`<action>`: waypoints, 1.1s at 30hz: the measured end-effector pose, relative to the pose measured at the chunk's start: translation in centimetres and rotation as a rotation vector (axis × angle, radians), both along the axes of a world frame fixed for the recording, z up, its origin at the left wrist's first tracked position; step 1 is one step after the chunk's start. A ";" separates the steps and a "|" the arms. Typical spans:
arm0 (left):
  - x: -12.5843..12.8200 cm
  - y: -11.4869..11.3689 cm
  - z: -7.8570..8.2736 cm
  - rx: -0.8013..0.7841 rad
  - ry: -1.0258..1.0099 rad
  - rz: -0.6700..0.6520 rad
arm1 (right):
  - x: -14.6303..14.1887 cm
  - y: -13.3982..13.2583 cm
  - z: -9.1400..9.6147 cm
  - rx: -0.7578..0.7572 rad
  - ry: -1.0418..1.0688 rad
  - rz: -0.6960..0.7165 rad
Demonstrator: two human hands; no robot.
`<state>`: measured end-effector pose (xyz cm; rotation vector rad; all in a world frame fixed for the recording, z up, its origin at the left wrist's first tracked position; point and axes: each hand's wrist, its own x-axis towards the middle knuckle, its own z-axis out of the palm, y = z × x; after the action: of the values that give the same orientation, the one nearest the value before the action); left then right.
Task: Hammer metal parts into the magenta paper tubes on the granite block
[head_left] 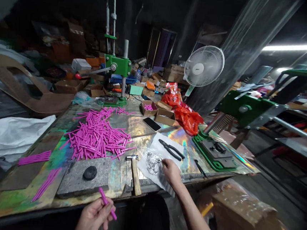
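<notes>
My left hand pinches a short magenta stick between thumb and fingers, in front of the table's near edge. On a white sheet lies a small heap of shiny metal bits. My right hand is at the heap's right side with its fingers drawn together; whatever is between the fingertips is too small to make out. A claw-free hammer with a wooden handle rests left of the heap, and black-handled pliers lie behind it. A stone block bears a round black piece.
A big pile of magenta sticks covers the table's left middle, with smaller bunches at far left. Green presses stand at the back and right. A phone, small cardboard boxes, red plastic bags and a fan are behind.
</notes>
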<state>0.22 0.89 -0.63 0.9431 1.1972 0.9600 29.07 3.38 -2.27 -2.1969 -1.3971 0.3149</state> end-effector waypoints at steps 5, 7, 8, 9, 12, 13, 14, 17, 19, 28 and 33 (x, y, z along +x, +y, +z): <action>0.1 -0.1 -0.6 -0.006 0.009 0.020 | 0.2 1.4 -1.0 -0.089 -0.199 0.072; 0.0 -0.1 -0.7 -0.013 0.016 0.025 | 0.1 1.2 -1.4 -0.112 -0.254 0.085; 0.0 -0.1 -0.8 -0.016 0.021 0.026 | 0.1 1.1 -1.6 -0.123 -0.274 0.090; 0.0 -0.1 -0.9 -0.018 0.025 0.027 | 0.1 0.9 -1.8 -0.134 -0.290 0.096; 0.1 -0.2 -1.1 -0.027 0.039 0.025 | 0.3 0.4 -2.1 -0.159 -0.315 0.111; 0.1 -0.2 -1.2 -0.030 0.041 0.022 | 0.3 0.2 -2.1 -0.163 -0.317 0.112; 0.2 -0.2 -1.2 -0.031 0.043 0.018 | 0.4 0.1 -2.1 -0.164 -0.315 0.110; 0.3 -0.3 -1.2 -0.032 0.036 -0.005 | 0.5 -0.3 -1.9 -0.166 -0.294 0.101; 0.3 -0.4 -1.2 -0.037 0.025 -0.018 | 0.7 -0.4 -1.8 -0.167 -0.274 0.095; 0.0 -0.6 -1.4 -0.042 0.021 -0.035 | 1.5 -0.8 -1.0 -0.180 -0.243 0.050; 0.2 -0.7 -1.3 -0.038 0.011 -0.057 | 1.0 -0.8 -1.5 -0.186 -0.264 0.059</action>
<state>0.45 0.17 -1.96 0.9486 1.1874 0.8848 30.12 2.60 -3.73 -2.4222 -1.6326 0.1861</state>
